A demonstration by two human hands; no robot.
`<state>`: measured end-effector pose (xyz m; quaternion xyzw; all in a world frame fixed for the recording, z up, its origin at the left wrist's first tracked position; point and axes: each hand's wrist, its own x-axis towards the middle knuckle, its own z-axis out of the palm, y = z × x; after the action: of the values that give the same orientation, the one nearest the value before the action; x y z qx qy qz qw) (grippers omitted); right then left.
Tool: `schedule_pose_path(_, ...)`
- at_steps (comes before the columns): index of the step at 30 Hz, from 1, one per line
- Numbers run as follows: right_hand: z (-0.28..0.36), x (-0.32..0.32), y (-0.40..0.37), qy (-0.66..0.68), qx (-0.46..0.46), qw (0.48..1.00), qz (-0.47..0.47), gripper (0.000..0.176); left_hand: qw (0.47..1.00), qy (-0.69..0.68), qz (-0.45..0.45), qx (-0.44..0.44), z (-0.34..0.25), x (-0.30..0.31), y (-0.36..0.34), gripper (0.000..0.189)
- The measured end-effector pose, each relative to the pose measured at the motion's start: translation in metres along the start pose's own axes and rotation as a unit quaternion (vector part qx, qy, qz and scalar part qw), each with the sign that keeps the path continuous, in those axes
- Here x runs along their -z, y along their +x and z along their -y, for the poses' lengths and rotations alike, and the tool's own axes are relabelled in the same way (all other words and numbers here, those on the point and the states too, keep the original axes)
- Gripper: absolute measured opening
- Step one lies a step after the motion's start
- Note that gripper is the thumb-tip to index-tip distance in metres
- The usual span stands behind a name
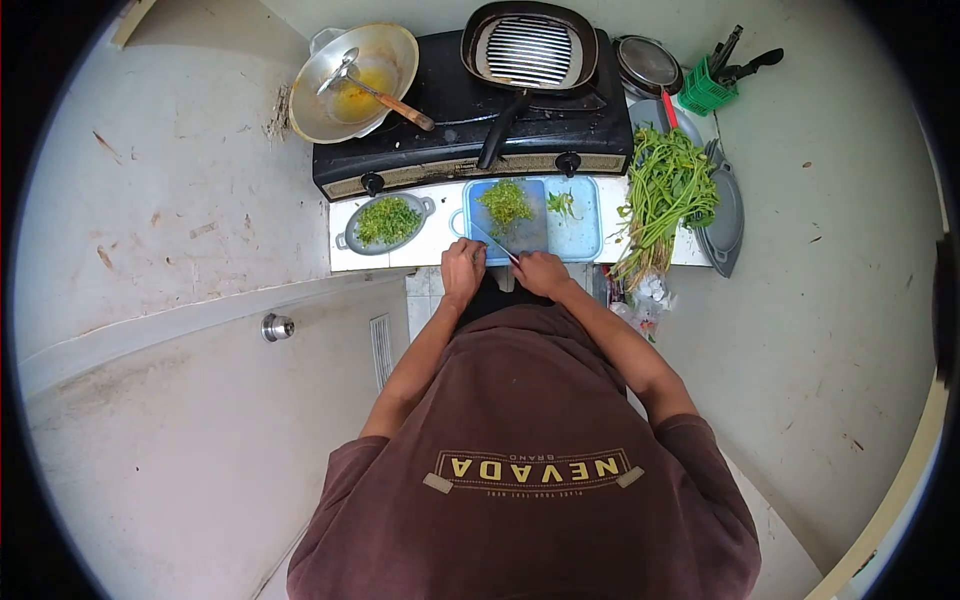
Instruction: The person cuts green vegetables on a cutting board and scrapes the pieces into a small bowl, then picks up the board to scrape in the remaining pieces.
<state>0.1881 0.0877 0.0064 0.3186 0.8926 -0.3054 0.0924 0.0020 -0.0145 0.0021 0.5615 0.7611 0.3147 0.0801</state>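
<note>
My right hand is closed around the handle of a knife, whose blade points up and left over the blue cutting board. At the board's lower left corner, my left hand has its fingers bent together; what they hold, if anything, is too small to make out. Chopped greens lie in a pile on the board above both hands. A few loose leaves sit to the right, in the light blue tray. More chopped greens fill a grey oval dish on the left.
Behind the board stands a black stove with a wok and a grill pan. A bunch of leafy stems hangs over the counter's front edge at right, near a green basket of utensils.
</note>
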Motion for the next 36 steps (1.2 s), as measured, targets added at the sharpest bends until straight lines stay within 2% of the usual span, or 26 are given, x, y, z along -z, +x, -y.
schedule_pose_path(14,0.008,-0.008,0.007,0.004,0.039,0.999,-0.019,0.042,0.999,-0.016,0.010,0.044,-0.005,0.000,0.003,0.006)
schedule_pose_path(23,0.003,0.003,-0.003,0.006,0.004,1.000,-0.013,0.043,0.999,-0.026,-0.001,0.046,0.001,-0.005,0.002,0.005)
schedule_pose_path(36,0.009,0.003,-0.004,0.016,0.014,1.000,0.011,0.044,1.000,0.003,0.004,0.016,0.003,-0.004,0.004,0.006)
